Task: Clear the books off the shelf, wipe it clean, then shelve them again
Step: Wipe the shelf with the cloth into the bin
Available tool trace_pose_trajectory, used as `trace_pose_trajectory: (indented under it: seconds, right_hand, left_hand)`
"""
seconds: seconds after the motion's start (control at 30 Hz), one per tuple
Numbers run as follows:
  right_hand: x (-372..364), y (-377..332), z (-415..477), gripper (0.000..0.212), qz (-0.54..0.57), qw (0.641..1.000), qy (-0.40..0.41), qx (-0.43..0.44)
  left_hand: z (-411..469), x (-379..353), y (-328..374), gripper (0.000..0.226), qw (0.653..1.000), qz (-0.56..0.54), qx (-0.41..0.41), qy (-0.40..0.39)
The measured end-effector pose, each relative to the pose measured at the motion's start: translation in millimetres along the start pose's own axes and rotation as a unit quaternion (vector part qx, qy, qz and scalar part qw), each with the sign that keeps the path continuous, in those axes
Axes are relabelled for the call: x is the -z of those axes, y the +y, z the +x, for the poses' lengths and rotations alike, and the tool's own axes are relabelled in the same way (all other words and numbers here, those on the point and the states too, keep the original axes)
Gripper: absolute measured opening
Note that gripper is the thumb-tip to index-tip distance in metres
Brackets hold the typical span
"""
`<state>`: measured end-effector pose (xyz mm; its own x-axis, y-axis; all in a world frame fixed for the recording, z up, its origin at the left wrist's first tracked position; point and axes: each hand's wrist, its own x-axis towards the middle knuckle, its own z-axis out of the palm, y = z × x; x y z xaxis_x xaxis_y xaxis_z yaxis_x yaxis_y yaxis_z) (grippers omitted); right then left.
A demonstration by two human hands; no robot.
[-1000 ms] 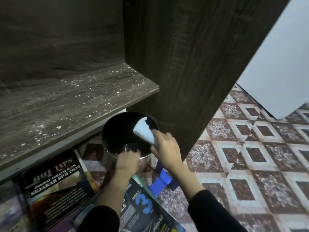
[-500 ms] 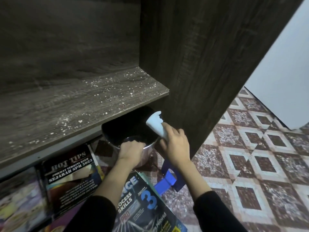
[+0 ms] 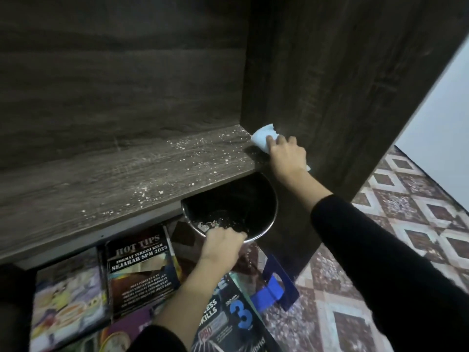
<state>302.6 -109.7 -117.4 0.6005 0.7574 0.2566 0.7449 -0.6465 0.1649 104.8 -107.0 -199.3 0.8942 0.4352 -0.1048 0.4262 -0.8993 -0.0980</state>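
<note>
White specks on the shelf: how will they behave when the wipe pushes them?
Probably loose and light under the wipe: the specks lie scattered and separate on the shelf. Likely sweep off rather than stick: similar specks already lie in the pot. Some may miss it, since the left hand holds it under only part of the edge.

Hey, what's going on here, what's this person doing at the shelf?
A person is wiping down the dark wooden shelf. Their right hand holds a white cloth at the board's right end, by the side panel. Their left hand grips the rim of a metal pot held just below the front edge, probably to catch the white crumbs scattered over the board. The books lie on the floor underneath.
</note>
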Motion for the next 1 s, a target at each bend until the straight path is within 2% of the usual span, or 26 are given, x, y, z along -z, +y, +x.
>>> trace_pose_trajectory:
  seconds: [0.37, 0.73, 1.0]
  right_hand:
    - [-18.1, -9.8, 20.7, 0.038, -0.026, 0.998, -0.038, 0.032]
    - [-20.1, -20.3, 24.7, 0.031, 0.025, 0.996, -0.058, 0.057]
    - [-13.3, -28.1, -12.6, 0.049, 0.072, 0.984, -0.051, 0.155]
  left_hand:
    - [28.7, 19.8, -11.2, 0.029, 0.999, -0.016, 0.022, 0.032]
    - [21.0, 22.2, -9.5, 0.029, 1.000, -0.024, 0.019, 0.008]
    - [11.5, 17.3, -5.8, 0.029, 0.999, -0.026, 0.033, 0.001]
